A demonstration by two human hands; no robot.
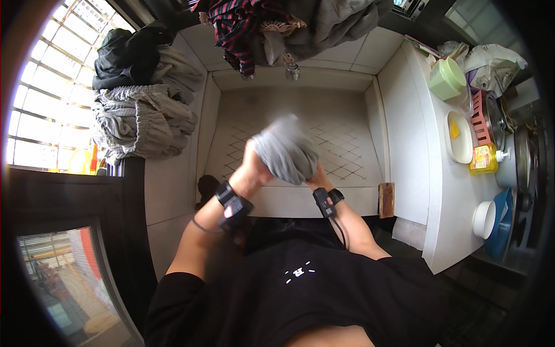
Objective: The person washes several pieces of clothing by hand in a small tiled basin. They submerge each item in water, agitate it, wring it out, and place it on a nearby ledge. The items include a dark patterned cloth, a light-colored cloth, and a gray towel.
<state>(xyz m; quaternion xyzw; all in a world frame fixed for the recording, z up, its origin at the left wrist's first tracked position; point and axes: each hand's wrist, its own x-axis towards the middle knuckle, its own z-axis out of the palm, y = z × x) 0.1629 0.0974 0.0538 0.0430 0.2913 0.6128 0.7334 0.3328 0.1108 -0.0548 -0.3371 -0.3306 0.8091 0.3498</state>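
Note:
A bunched grey garment (287,151) is held up over the white tiled trough (289,200), its upper part smeared by motion. My left hand (256,164) is closed on its left side. At its lower right edge, my right hand (319,177) also grips the fabric; its fingers are partly covered by the folds. What sort of garment it is cannot be made out from the bundle. Below it, the floor of the trough shows a diamond pattern of dark lines.
Grey and black clothes (144,118) lie heaped on the left ledge; plaid and grey clothes (240,29) lie beyond the trough. On the right counter (411,133) stand a green container (446,79), an oval dish (459,147), a yellow pump bottle (483,159) and a white bowl (484,220).

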